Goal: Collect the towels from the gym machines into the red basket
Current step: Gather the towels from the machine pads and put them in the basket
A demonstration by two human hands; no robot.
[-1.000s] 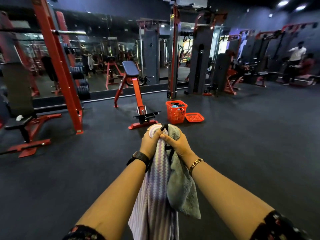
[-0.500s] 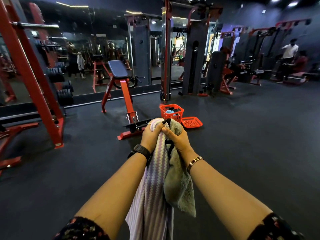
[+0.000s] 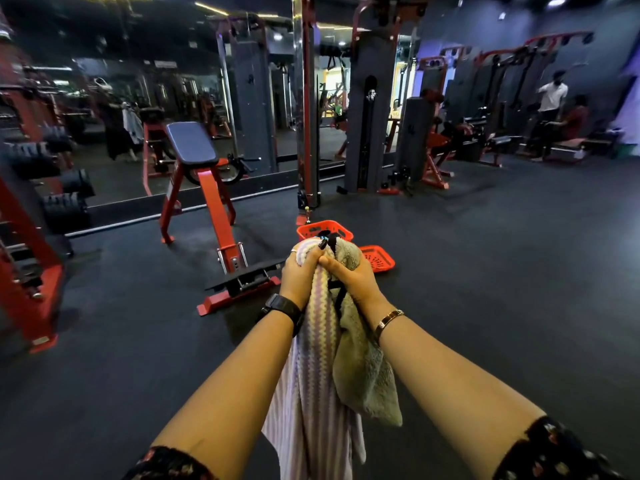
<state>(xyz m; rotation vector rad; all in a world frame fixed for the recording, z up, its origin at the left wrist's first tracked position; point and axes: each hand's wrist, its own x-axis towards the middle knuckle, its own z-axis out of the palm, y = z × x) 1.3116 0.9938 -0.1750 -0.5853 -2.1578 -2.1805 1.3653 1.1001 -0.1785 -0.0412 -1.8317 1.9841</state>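
Both my hands are held out in front of me at mid-frame, pressed side by side. My left hand grips a purple and white striped towel that hangs down between my forearms. My right hand grips a grey-green fluffy towel together with a thin black strap. The red basket stands on the dark floor just beyond my hands, its lower part hidden behind them; something dark lies inside it.
A red basket lid lies on the floor right of the basket. A red incline bench stands to the left, a red rack at far left. Cable machines and a mirror wall lie behind. Two people are at far right.
The view has moved forward and left: the basket, lid and bench are nearer and the basket is now partly behind my hands. My grip on both towels is unchanged.
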